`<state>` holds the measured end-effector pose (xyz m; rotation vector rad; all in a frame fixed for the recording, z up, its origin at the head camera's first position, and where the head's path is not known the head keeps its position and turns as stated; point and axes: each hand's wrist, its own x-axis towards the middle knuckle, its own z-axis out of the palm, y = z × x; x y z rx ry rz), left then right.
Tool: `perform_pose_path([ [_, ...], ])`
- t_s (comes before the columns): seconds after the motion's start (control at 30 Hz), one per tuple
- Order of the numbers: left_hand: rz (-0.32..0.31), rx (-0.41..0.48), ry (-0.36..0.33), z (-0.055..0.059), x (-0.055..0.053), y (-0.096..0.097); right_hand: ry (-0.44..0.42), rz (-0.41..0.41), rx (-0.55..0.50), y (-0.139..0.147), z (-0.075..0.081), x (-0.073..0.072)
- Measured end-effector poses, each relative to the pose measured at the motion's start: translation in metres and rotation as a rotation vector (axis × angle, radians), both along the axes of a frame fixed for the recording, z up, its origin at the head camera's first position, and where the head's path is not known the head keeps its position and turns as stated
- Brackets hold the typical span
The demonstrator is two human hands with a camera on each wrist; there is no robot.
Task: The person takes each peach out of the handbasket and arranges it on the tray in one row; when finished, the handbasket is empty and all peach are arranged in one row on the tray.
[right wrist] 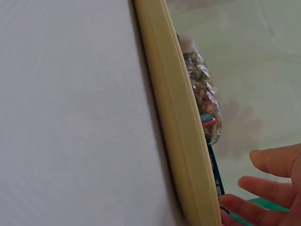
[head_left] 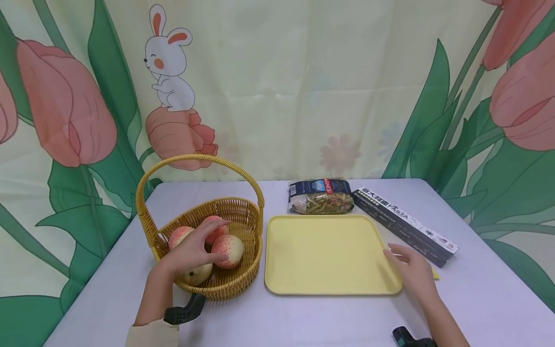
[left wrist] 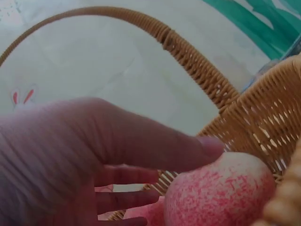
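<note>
My left hand reaches into a wicker basket with a tall arched handle. Its thumb and fingers are spread around a pink-and-cream peach; in the left wrist view the thumb tip lies right at the top of that peach. More peaches and a pale yellow fruit with a dark spot lie under and beside the hand, partly covered by it. At the right edge of a yellow tray is my right hand, its fingers loosely extended with nothing held between them.
Behind the tray lies a clear-windowed bag of coloured pasta. A long black-and-white pasta box slants to its right. A small yellow corner peeks out beside my right hand. A printed curtain hangs behind the white table.
</note>
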<state>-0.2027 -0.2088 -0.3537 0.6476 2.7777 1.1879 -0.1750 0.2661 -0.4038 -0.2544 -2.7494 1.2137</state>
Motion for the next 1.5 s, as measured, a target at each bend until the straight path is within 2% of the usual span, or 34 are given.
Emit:
perform_pose_path([
  [0.2, -0.012, -0.020, -0.034, -0.004, -0.002, -0.004, 0.004, -0.004, 0.020, 0.004, -0.005, 0.002],
  [0.37, -0.033, -0.003, -0.052, -0.005, -0.003, -0.005, -0.044, -0.015, 0.035, 0.007, -0.006, 0.001],
  [0.53, -0.037, -0.008, -0.040, -0.007, -0.003, -0.003, -0.099, -0.031, 0.032, 0.010, -0.009, 0.001],
  [0.77, 0.003, -0.091, -0.009, -0.009, -0.004, -0.001, -0.101, -0.019, -0.013, 0.012, -0.015, -0.001],
  [1.1, -0.017, -0.106, 0.011, -0.011, -0.007, 0.007, -0.120, -0.050, -0.032, 0.015, -0.024, -0.006],
  [1.3, -0.055, -0.120, 0.045, -0.014, -0.010, 0.012, -0.113, -0.054, -0.032, 0.014, -0.024, -0.007],
  [1.5, -0.047, -0.101, 0.026, -0.015, -0.010, 0.016, -0.107, -0.057, -0.015, 0.014, -0.024, -0.006],
])
